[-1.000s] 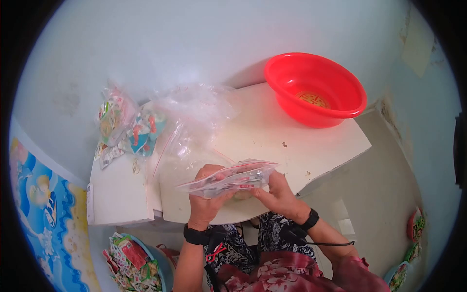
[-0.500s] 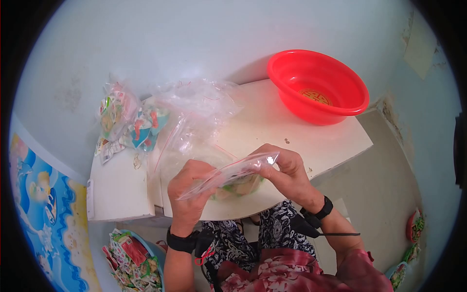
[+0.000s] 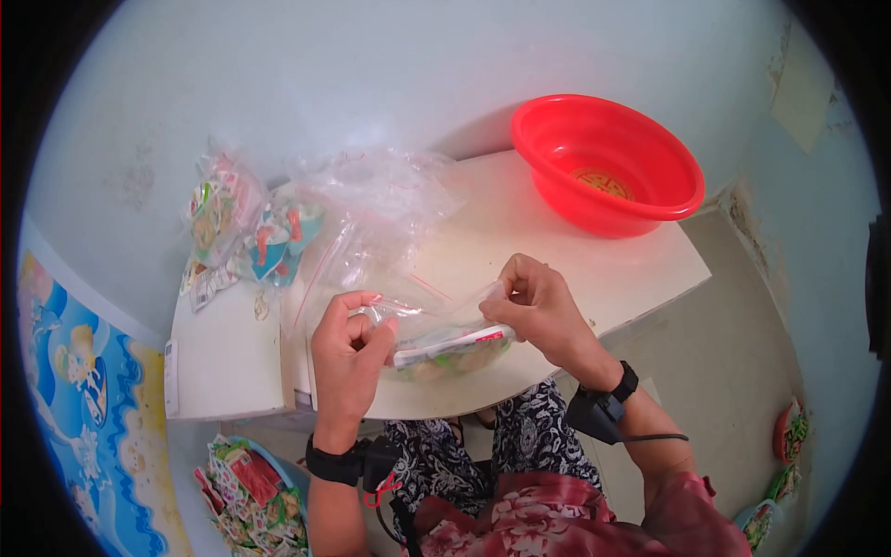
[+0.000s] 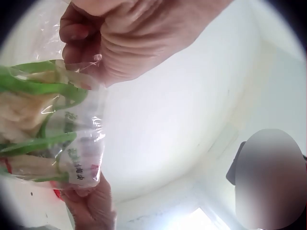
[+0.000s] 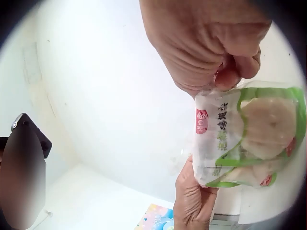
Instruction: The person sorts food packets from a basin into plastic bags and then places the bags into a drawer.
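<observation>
Both hands hold a clear zip-top bag over the front of the white table. My left hand pinches its left upper corner; my right hand pinches the right upper corner. The red-lined mouth lies between them. Inside sits a food packet, white and green with a red label and Chinese print, its pale contents showing through windows in the right wrist view. The left wrist view shows the same packet's green bands through the clear plastic.
Loose clear zip-top bags are heaped behind the hands. Filled bags stand at the back left. A red basin sits at the back right. Below the table's left side, a blue tub holds many packets.
The hands drew apart and tilted the bag from nearly flat to hanging, so the packet inside now shows below its mouth. Both hands kept hold of the bag's upper edge.
</observation>
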Motion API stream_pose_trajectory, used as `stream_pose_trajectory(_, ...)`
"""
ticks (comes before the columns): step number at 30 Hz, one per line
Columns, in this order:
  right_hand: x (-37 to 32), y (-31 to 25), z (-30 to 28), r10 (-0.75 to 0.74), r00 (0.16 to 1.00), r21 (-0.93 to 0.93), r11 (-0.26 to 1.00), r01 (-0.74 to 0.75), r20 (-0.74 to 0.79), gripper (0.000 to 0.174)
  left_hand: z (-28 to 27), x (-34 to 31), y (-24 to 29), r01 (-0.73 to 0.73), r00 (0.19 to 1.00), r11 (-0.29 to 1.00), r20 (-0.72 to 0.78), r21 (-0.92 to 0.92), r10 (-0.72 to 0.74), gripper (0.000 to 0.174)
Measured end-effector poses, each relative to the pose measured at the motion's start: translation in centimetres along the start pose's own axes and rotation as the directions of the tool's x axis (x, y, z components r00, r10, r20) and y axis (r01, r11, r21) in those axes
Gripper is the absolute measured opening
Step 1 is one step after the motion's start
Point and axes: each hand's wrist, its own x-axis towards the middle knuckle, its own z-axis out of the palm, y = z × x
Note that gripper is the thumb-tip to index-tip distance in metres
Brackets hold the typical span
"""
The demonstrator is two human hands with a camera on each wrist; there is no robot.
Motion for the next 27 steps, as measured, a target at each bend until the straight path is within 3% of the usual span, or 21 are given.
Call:
stream_pose_trajectory(3, 0.2, -0.8, -0.1, -0.057, 0.997, -0.064, 0.996, 0.060, 0.042, 0.028, -0.3, 0.6, -0.1, -0.005, 0.997, 0.993, 0.072, 0.114, -0.003, 0.029)
stream_pose_trajectory(6, 0.7, -0.7, -1.0, -0.128, 0.981, -0.319, 0.933, 0.169, 0.146, 0.030, -0.7, 1.4, -0.7, -0.002, 0.987, 0.979, 0.156, 0.204, -0.030, 0.030)
stream_pose_trajectory(8, 0.5, -1.0, -0.8, -0.503, 0.858, -0.617, 0.645, 0.451, 0.102, 0.033, -0.7, 1.6, -0.8, 0.004, 0.984, 0.972, 0.173, 0.233, -0.045, 0.027)
stream_pose_trajectory(10, 0.2, -2.1, -0.4, -0.705, 0.683, -0.738, 0.356, 0.573, 0.190, 0.035, -0.4, 1.4, -0.5, 0.005, 0.987, 0.969, 0.154, 0.246, -0.044, 0.020)
stream_pose_trajectory(12, -0.3, -4.4, 0.3, -0.773, 0.558, -0.722, 0.196, 0.663, 0.302, 0.035, -0.3, 1.4, -0.7, 0.011, 0.991, 0.962, 0.123, 0.272, -0.046, 0.019)
stream_pose_trajectory(13, -1.5, -5.5, 1.7, -0.707, 0.610, -0.693, 0.238, 0.681, 0.358, 0.037, -0.2, 1.4, -0.9, 0.014, 0.993, 0.958, 0.110, 0.286, -0.047, 0.018)
stream_pose_trajectory(14, -1.9, -5.5, 3.1, -0.685, 0.608, -0.659, 0.244, 0.711, 0.402, 0.036, -0.2, 1.3, -1.0, 0.007, 0.992, 0.953, 0.119, 0.302, -0.045, 0.017)
stream_pose_trajectory(16, -1.7, -5.1, 3.4, -0.324, 0.703, -0.694, 0.166, 0.701, 0.633, 0.033, -0.5, 1.4, -1.1, -0.019, 0.990, 0.942, 0.138, 0.334, -0.029, 0.016)
stream_pose_trajectory(19, -0.4, -4.1, 3.6, -0.261, 0.667, -0.688, 0.015, 0.725, 0.698, 0.021, -0.7, 1.0, -0.7, -0.036, 0.986, 0.903, 0.164, 0.428, -0.038, 0.016)
stream_pose_trajectory(22, 0.3, -2.9, 4.1, -0.224, 0.664, -0.678, 0.015, 0.735, 0.714, 0.013, -0.8, 0.7, -1.6, -0.027, 0.993, 0.915, 0.116, 0.402, -0.022, 0.021)
stream_pose_trajectory(24, 1.1, -3.1, 4.0, -0.220, 0.692, -0.696, 0.071, 0.714, 0.687, 0.012, -1.0, 0.7, -3.0, -0.030, 0.999, 0.958, 0.035, 0.284, 0.021, 0.033)
stream_pose_trajectory(25, 1.7, -3.3, 3.7, -0.223, 0.696, -0.694, 0.103, 0.713, 0.682, 0.013, -1.5, 0.9, -3.4, -0.016, 1.000, 0.957, 0.014, 0.289, 0.012, 0.048)
stream_pose_trajectory(27, 2.9, -2.7, 2.1, -0.380, 0.722, -0.716, 0.189, 0.673, 0.578, 0.016, -1.5, 0.6, -4.1, -0.032, 0.994, 0.983, -0.093, 0.181, 0.050, 0.053)
